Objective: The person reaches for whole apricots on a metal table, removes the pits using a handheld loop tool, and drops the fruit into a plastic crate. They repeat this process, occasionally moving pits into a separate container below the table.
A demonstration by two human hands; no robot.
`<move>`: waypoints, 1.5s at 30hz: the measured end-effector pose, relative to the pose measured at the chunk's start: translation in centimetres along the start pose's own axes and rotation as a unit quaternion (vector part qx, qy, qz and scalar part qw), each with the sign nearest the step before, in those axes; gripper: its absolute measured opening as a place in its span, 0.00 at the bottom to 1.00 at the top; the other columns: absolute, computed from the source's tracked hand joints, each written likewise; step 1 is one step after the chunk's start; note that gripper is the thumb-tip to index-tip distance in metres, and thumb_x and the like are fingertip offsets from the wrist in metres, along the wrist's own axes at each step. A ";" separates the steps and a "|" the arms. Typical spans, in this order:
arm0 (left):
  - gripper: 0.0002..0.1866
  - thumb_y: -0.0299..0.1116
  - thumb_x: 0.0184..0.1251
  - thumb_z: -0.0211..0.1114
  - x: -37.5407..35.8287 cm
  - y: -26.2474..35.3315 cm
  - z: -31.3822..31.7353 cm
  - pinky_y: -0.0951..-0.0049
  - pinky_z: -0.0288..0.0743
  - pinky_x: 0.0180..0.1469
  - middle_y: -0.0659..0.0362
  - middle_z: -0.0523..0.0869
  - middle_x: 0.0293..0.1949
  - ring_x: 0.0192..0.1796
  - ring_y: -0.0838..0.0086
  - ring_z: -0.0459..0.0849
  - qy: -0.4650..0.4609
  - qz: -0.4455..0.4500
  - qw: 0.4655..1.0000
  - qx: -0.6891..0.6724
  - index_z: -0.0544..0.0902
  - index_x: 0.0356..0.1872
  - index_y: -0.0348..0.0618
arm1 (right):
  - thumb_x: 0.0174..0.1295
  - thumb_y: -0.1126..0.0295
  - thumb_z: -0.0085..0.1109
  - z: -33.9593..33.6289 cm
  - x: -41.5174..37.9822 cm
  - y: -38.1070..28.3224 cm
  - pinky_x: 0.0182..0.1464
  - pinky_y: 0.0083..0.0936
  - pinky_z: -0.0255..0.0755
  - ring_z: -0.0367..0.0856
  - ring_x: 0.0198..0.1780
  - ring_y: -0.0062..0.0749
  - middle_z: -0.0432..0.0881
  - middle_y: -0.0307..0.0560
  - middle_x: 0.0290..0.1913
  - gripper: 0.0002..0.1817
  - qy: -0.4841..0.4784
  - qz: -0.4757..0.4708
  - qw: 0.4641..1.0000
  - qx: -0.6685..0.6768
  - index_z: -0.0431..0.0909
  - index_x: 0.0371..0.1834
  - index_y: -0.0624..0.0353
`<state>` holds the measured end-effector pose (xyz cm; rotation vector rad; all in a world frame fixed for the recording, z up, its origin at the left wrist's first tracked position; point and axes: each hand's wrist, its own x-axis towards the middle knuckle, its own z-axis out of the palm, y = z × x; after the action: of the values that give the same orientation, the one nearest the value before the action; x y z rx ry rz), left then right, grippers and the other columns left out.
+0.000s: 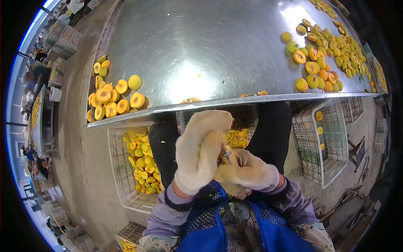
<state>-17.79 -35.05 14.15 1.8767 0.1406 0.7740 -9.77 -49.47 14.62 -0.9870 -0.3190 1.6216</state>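
Note:
Both hands wear pale knitted gloves and meet over my lap, just below the front edge of the metal table (189, 42). My left hand (199, 149) is upright with its fingers curled together; whatever lies inside them is hidden. My right hand (247, 170) is closed around a small metal tool (226, 154), whose end shows between the two hands. Halved yellow-orange fruit (111, 98) lies at the table's left corner. More halves and whole fruit (312, 67) are spread over its right side.
A crate (115, 168) holding fruit pieces stands at the left, and another crate (306, 143) at the right. Between my knees is a container with fruit scraps (238, 137). People work at another table (37, 126) far left.

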 end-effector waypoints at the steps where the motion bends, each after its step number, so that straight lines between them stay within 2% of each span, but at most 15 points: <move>1: 0.13 0.27 0.68 0.53 0.3 0.4 -0.2 0.68 0.79 0.46 0.45 0.82 0.47 0.46 0.60 0.84 -0.026 -0.038 0.999 -0.012 0.79 0.49 0.32 | 0.67 0.67 0.55 0.0 -0.1 -0.2 0.17 0.18 0.63 0.70 0.14 0.19 0.72 0.38 0.16 0.09 0.004 0.036 0.999 0.012 0.72 0.35 0.62; 4: 0.12 0.25 0.62 0.63 1.0 0.3 0.0 0.68 0.81 0.44 0.44 0.83 0.46 0.43 0.56 0.85 -0.036 0.007 0.999 -0.006 0.81 0.47 0.34 | 0.66 0.66 0.55 -0.1 0.2 1.8 0.15 0.19 0.62 0.68 0.12 0.21 0.71 0.38 0.15 0.09 0.035 -0.078 0.993 0.082 0.73 0.33 0.61; 6: 0.13 0.26 0.61 0.64 1.3 0.3 0.1 0.69 0.82 0.43 0.46 0.84 0.46 0.43 0.57 0.86 -0.013 0.089 0.996 0.026 0.82 0.47 0.36 | 0.66 0.66 0.56 -0.4 -0.3 1.0 0.15 0.19 0.62 0.68 0.12 0.20 0.71 0.38 0.15 0.09 0.027 -0.032 0.998 0.047 0.73 0.34 0.60; 10: 0.15 0.27 0.58 0.65 1.3 -0.6 0.2 0.70 0.82 0.43 0.51 0.84 0.48 0.44 0.60 0.86 -0.053 -0.038 0.998 0.012 0.83 0.47 0.40 | 0.67 0.66 0.57 0.2 -0.6 -0.9 0.15 0.20 0.63 0.68 0.13 0.20 0.72 0.39 0.17 0.09 0.040 0.068 0.995 0.058 0.73 0.36 0.61; 16: 0.14 0.30 0.63 0.62 1.1 0.2 0.5 0.67 0.81 0.48 0.48 0.82 0.52 0.50 0.56 0.84 -0.065 0.097 0.991 0.061 0.81 0.49 0.38 | 0.65 0.68 0.58 -0.9 -0.9 2.1 0.16 0.20 0.65 0.72 0.15 0.24 0.77 0.42 0.20 0.11 0.084 -0.042 0.993 0.075 0.77 0.44 0.64; 18: 0.14 0.30 0.63 0.63 1.1 -0.3 0.5 0.69 0.81 0.47 0.48 0.82 0.51 0.49 0.57 0.84 -0.069 0.062 0.993 0.068 0.81 0.48 0.37 | 0.54 0.78 0.58 -2.0 -0.8 1.4 0.22 0.25 0.70 0.78 0.20 0.32 0.81 0.48 0.26 0.09 0.029 0.060 0.991 0.118 0.79 0.38 0.68; 20: 0.13 0.31 0.62 0.65 1.3 -0.4 0.3 0.69 0.81 0.46 0.49 0.83 0.49 0.47 0.60 0.86 -0.127 -0.136 0.982 -0.026 0.82 0.47 0.38 | 0.53 0.78 0.58 -1.3 -0.5 0.6 0.21 0.26 0.70 0.77 0.19 0.32 0.81 0.48 0.25 0.09 0.035 0.071 0.992 0.097 0.79 0.37 0.68; 25: 0.12 0.32 0.62 0.65 1.8 0.0 -0.1 0.69 0.81 0.44 0.51 0.85 0.45 0.43 0.62 0.87 -0.126 -0.045 0.991 0.012 0.83 0.45 0.40 | 0.53 0.79 0.57 -0.5 -0.2 2.4 0.14 0.26 0.63 0.71 0.12 0.32 0.76 0.49 0.18 0.04 0.120 0.009 0.987 0.104 0.78 0.31 0.66; 30: 0.12 0.32 0.62 0.65 1.6 -0.2 -0.5 0.69 0.81 0.43 0.52 0.85 0.43 0.42 0.61 0.87 -0.139 0.011 0.989 0.039 0.83 0.45 0.40 | 0.61 0.72 0.55 -1.2 -0.3 1.7 0.26 0.17 0.65 0.74 0.25 0.23 0.78 0.41 0.27 0.06 -0.059 0.047 0.984 0.160 0.78 0.33 0.63; 34: 0.13 0.30 0.56 0.65 2.1 0.6 -1.3 0.67 0.82 0.40 0.54 0.86 0.41 0.40 0.61 0.87 -0.194 -0.230 0.949 -0.097 0.84 0.43 0.39 | 0.63 0.71 0.53 -0.3 -0.1 1.7 0.26 0.18 0.64 0.73 0.24 0.22 0.76 0.40 0.25 0.08 0.016 0.048 0.993 0.107 0.76 0.29 0.62; 36: 0.13 0.28 0.55 0.66 1.6 0.4 -0.8 0.68 0.81 0.39 0.52 0.86 0.40 0.38 0.62 0.86 -0.115 0.075 0.986 0.096 0.84 0.42 0.37 | 0.64 0.69 0.54 -0.4 -0.3 2.5 0.27 0.17 0.64 0.73 0.25 0.21 0.76 0.40 0.25 0.09 0.007 -0.037 0.995 0.094 0.76 0.28 0.62; 38: 0.11 0.28 0.57 0.67 1.7 0.1 -0.5 0.69 0.80 0.39 0.51 0.86 0.38 0.37 0.62 0.86 -0.095 0.127 0.983 0.088 0.84 0.41 0.37 | 0.64 0.67 0.54 -0.9 -0.2 2.3 0.30 0.18 0.66 0.74 0.27 0.23 0.77 0.42 0.27 0.10 -0.093 0.024 0.985 0.141 0.76 0.28 0.61; 41: 0.09 0.28 0.59 0.65 1.9 0.6 -1.0 0.69 0.80 0.40 0.50 0.86 0.39 0.38 0.60 0.87 -0.163 0.012 0.986 0.017 0.84 0.41 0.38 | 0.63 0.66 0.55 -0.1 -0.3 1.4 0.34 0.19 0.67 0.74 0.29 0.24 0.77 0.42 0.28 0.10 -0.063 0.002 0.993 0.102 0.76 0.29 0.61; 43: 0.10 0.30 0.61 0.64 1.9 1.1 -1.4 0.67 0.80 0.40 0.50 0.86 0.37 0.38 0.59 0.86 -0.166 -0.208 0.946 -0.185 0.83 0.40 0.37 | 0.63 0.66 0.55 0.0 -0.5 1.4 0.34 0.19 0.67 0.74 0.28 0.24 0.77 0.42 0.28 0.10 -0.102 0.018 0.980 0.171 0.76 0.29 0.61; 45: 0.10 0.31 0.62 0.63 2.0 0.2 -0.8 0.68 0.80 0.40 0.49 0.86 0.37 0.37 0.59 0.86 -0.153 -0.059 0.978 -0.129 0.83 0.40 0.36 | 0.61 0.65 0.57 0.1 -0.7 1.5 0.34 0.19 0.67 0.74 0.28 0.23 0.77 0.41 0.27 0.10 -0.069 0.037 0.977 0.200 0.76 0.32 0.62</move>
<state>-16.73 -33.64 15.39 1.6984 -0.0424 0.3948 -10.92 -50.53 13.98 -0.5867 -0.0417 1.7401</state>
